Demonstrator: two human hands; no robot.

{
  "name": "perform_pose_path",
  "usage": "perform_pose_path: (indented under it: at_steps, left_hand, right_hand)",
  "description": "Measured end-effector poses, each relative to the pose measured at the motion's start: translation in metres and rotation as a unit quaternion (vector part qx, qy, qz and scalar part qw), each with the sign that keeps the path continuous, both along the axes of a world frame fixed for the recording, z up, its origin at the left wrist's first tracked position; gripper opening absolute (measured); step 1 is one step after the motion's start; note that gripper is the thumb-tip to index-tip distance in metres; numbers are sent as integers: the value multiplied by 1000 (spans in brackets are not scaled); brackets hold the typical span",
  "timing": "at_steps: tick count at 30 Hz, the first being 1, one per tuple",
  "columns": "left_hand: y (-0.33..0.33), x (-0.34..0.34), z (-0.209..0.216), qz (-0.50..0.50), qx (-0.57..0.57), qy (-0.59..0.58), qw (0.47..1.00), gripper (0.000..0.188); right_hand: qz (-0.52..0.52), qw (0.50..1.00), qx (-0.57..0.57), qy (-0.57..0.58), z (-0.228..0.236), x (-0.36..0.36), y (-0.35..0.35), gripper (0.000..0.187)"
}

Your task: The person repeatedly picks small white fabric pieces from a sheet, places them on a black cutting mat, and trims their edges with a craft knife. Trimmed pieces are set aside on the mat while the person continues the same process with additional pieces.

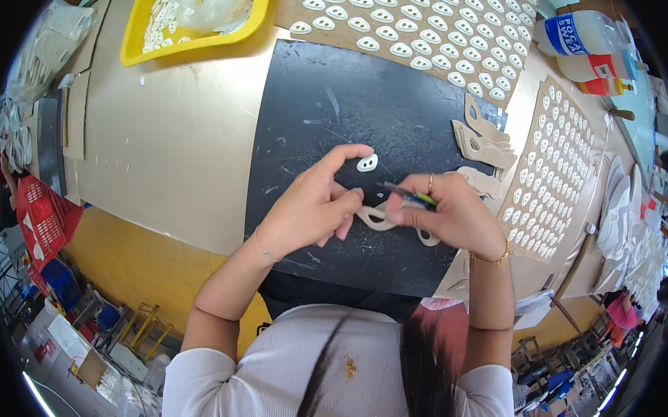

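My left hand pinches the left end of a beige cut-out piece with two large openings, between thumb and fingers. Its index finger curves out above. Just below that fingertip is a small white oval piece with two dark holes; whether they touch I cannot tell. Over the beige piece, my right hand is closed on a slim tool, dark-tipped with a yellow-green part; its exact kind is unclear. The right fingers cover part of the beige piece. Both hands are above a black mat.
More beige cut-outs lie in a pile on the mat's right edge. Brown boards hold rows of white two-holed pieces, at the back and right. A yellow tray stands back left; bottles stand back right.
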State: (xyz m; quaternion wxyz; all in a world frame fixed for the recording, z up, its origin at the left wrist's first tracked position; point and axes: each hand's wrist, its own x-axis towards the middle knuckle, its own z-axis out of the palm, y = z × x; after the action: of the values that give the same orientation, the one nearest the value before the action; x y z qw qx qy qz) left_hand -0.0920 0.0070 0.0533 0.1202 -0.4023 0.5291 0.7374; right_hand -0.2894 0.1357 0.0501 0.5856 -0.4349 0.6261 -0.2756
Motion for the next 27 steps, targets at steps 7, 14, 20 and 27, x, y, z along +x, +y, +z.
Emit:
perform_pose_path:
  at_steps: [7,14,20,27]
  left_hand:
    - [24,27,-25,134,-287,107,943,42]
    - [28,42,-45,-3,-588,180,789,36]
    - [27,43,-51,-68,-637,173,748,39]
    - [28,43,-52,-108,-650,161,735,47]
  right_hand:
    - [27,995,-58,79,-5,-12,-37,18]
    - [126,984,-90,92,-10,-14,-58,19]
    - [194,962,-118,151,-9,-18,-75,17]
    - [286,944,-89,139,-6,-28,-104,15]
